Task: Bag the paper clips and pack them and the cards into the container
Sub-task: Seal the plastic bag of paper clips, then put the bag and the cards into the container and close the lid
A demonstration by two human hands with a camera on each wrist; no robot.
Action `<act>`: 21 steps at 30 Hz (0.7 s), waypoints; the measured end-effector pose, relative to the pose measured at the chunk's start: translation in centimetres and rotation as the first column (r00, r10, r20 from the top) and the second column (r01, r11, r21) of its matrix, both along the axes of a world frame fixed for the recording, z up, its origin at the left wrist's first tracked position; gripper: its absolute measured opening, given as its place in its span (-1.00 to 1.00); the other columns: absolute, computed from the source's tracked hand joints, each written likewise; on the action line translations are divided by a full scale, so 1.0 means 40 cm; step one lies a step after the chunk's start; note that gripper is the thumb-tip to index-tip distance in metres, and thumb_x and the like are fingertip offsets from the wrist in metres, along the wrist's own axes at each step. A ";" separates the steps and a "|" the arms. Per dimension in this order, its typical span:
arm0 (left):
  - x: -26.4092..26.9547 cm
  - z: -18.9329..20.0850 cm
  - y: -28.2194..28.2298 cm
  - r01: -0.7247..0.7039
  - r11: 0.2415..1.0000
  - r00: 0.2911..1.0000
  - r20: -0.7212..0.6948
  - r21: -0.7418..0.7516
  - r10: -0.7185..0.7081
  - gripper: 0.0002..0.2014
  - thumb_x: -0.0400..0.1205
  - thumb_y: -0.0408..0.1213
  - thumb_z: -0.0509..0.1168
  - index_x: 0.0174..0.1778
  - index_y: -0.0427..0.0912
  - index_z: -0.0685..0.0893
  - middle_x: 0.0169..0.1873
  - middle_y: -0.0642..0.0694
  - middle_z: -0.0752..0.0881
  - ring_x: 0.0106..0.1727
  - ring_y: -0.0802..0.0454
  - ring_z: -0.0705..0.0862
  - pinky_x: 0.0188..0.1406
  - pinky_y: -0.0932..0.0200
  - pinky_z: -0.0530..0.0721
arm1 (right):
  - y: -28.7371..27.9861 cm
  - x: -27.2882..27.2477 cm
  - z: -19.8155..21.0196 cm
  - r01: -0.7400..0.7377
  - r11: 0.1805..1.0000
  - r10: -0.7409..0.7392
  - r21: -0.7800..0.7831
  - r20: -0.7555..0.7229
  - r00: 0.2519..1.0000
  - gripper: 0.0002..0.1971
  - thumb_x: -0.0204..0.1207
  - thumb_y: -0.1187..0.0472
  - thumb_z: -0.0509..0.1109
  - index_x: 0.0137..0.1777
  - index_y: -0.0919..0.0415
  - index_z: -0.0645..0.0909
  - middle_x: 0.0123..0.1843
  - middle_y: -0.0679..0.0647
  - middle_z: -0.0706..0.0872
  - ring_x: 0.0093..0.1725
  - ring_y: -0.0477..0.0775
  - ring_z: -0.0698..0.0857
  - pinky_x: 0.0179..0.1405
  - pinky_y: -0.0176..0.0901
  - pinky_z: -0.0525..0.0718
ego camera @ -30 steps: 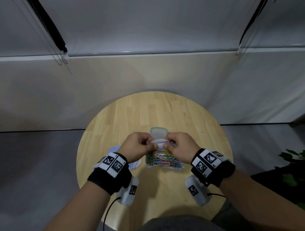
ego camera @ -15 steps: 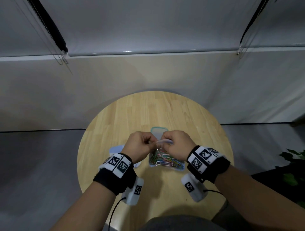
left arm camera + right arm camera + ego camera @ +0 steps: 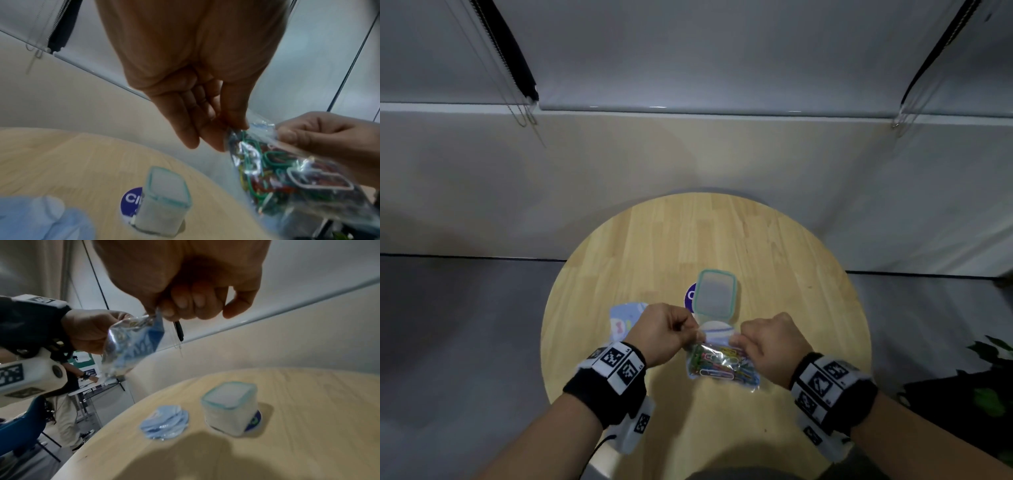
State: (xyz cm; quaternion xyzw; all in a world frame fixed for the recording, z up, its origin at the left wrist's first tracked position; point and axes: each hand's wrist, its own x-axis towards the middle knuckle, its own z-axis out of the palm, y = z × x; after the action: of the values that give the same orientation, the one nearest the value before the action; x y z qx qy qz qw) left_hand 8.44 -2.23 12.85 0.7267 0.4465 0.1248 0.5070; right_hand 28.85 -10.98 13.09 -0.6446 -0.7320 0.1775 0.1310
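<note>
A clear zip bag (image 3: 722,363) full of coloured paper clips (image 3: 267,175) hangs above the round wooden table (image 3: 654,246). My left hand (image 3: 666,334) pinches its top left corner and my right hand (image 3: 767,344) pinches its top right corner, so the bag (image 3: 131,344) stretches between them. Just beyond the bag stands a clear container (image 3: 715,293) with a teal rim, open at the top (image 3: 164,199) (image 3: 230,407). Pale blue cards (image 3: 625,320) lie to its left (image 3: 164,423) (image 3: 41,216). Whether the bag's seal is closed is unclear.
A round purple sticker (image 3: 690,295) on the table peeks from under the container's left side. A dark plant (image 3: 983,387) stands off the table's right edge. In the right wrist view, a blue chair (image 3: 18,431) and another person (image 3: 65,410) are off to the left.
Both hands have drawn apart along the top of the bag, from near its middle to its two corners. The container behind them shows more fully now.
</note>
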 end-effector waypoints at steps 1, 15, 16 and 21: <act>0.004 -0.020 0.001 0.018 1.000 1.000 -0.020 0.001 -0.018 -0.80 0.46 -0.31 0.47 -0.46 -0.22 0.67 -0.49 -0.09 0.73 -0.45 0.11 0.62 -0.39 0.23 0.58 | -0.007 0.004 -0.024 0.018 1.000 -0.018 -0.010 -0.004 1.000 -0.59 0.49 -0.12 0.06 -0.45 0.10 0.47 -0.53 0.07 0.64 -0.50 0.22 0.61 -0.24 -0.10 0.42; 0.151 -0.274 0.074 0.350 0.933 0.742 -0.633 0.081 -0.223 -0.35 0.60 -0.01 0.23 0.57 0.17 0.10 0.64 -0.12 -0.11 0.55 -0.26 0.12 0.43 -0.23 0.38 | -0.053 0.130 -0.322 0.477 0.490 -0.705 -0.730 -0.010 0.709 -0.62 0.59 0.08 0.28 -0.47 0.15 0.51 -0.50 0.11 0.61 -0.49 0.11 0.59 -0.33 -0.14 0.58; 0.149 -0.275 0.054 0.343 0.937 0.744 -0.630 0.069 -0.225 -0.33 0.59 -0.02 0.24 0.58 0.15 0.06 0.64 -0.13 -0.14 0.54 -0.27 0.14 0.42 -0.21 0.39 | -0.059 0.124 -0.311 0.490 0.463 -0.710 -0.739 0.022 0.704 -0.60 0.57 -0.05 0.28 -0.45 0.15 0.53 -0.47 0.10 0.63 -0.47 0.12 0.60 -0.31 -0.13 0.56; 0.117 -0.245 -0.051 0.334 0.940 0.754 -0.618 0.071 -0.221 -0.34 0.60 -0.03 0.21 0.59 0.07 0.08 0.63 -0.20 -0.11 0.49 -0.34 0.23 0.45 -0.13 0.34 | -0.011 0.101 -0.248 0.657 0.613 -0.731 -0.439 0.000 0.682 -0.61 0.52 -0.17 0.29 -0.24 0.18 0.55 -0.28 0.14 0.70 -0.25 0.21 0.64 -0.22 -0.10 0.55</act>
State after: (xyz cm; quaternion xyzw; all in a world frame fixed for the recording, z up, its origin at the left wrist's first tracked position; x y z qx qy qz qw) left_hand 13.12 -4.27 3.06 0.8284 0.4581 -0.1502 0.2851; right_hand 32.88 -11.42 3.18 -0.8714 -0.3553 0.3169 0.1185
